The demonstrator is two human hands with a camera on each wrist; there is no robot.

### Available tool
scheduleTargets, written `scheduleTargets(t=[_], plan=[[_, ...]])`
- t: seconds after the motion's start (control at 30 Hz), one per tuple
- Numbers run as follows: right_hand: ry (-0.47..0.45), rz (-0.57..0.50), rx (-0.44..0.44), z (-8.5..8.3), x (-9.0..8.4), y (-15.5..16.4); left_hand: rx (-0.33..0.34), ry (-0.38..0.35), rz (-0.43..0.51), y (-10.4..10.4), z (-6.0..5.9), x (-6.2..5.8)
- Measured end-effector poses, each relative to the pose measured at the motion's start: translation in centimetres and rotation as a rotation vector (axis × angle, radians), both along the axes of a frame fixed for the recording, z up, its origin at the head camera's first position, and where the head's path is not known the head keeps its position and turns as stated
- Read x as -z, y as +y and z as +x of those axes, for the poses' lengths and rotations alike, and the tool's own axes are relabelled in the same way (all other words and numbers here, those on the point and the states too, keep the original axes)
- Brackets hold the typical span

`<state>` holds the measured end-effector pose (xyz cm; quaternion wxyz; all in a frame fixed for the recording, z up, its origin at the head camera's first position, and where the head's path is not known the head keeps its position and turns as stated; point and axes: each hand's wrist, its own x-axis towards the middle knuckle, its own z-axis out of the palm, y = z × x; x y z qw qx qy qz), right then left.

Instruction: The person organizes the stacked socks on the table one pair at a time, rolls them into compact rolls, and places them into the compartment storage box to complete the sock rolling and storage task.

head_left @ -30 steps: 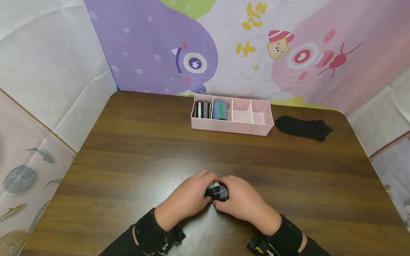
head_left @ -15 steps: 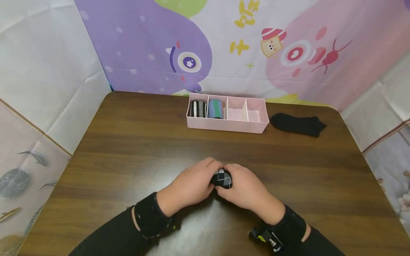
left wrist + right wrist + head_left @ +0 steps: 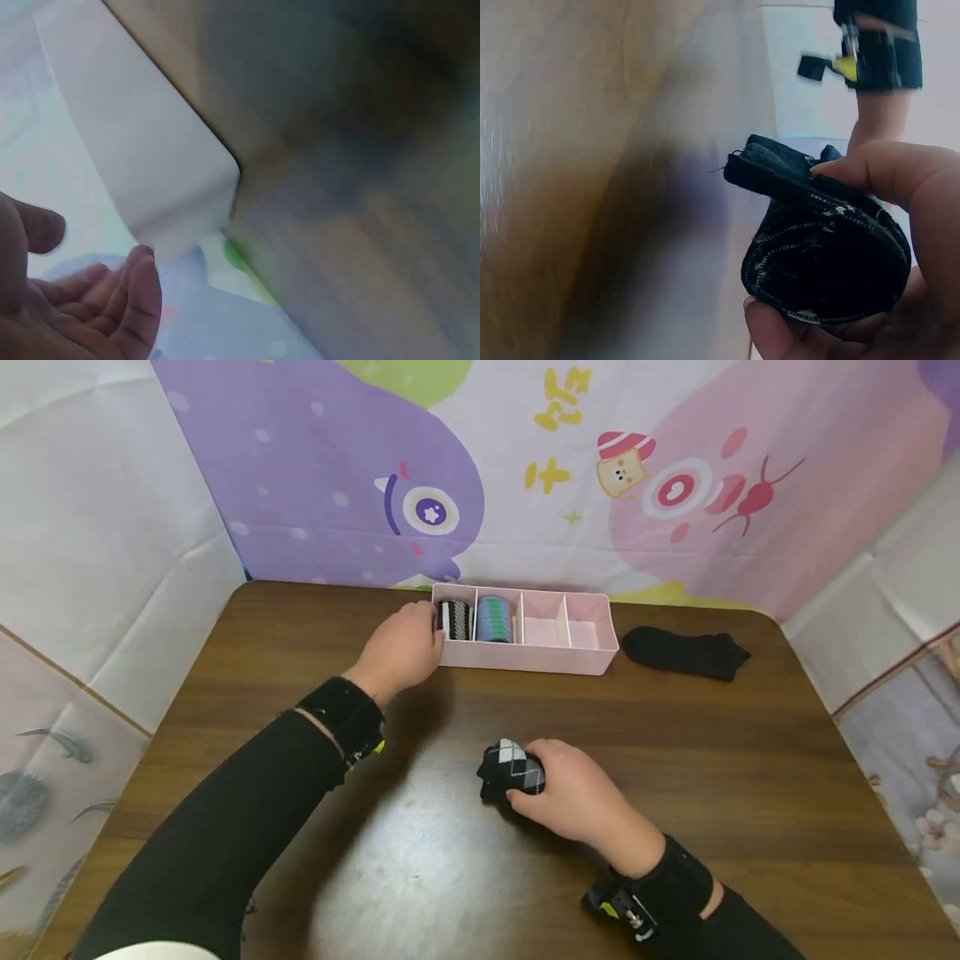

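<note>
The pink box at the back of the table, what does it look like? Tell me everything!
The pink box is long and low, plastic by its look, open on top, split by thin walls into four compartments. From its left end, the first holds a black-and-white striped roll, the second a blue-green striped roll; the other two look empty. It sits flat on the brown table. The left hand is at its left end. A black sock lies just right of it.

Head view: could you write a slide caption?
Right hand holds a rolled argyle sock; left hand reaches the pink divided tray.
</note>
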<state>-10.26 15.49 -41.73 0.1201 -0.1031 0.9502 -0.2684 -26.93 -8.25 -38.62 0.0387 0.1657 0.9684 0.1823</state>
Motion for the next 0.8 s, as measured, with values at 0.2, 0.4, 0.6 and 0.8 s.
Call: scheduleTargets(t=[0.2,0.4,0.6,0.8], plan=[[-0.015,-0.021,0.000,0.6,0.6,-0.7,-0.129,-0.089,-0.015,0.4,-3.4,0.9],[0.033,-0.005,-0.019,0.2,0.5,-1.2,-0.158,-0.115,-0.021,0.8,-4.2,2.0],[0.110,0.058,-0.085,-1.5,-0.3,-1.0,-0.168,-0.087,0.021,1.2,-4.2,2.6],[0.179,0.083,-0.063,-5.3,-2.6,0.1,-0.182,-0.093,0.039,1.6,-3.9,2.9]])
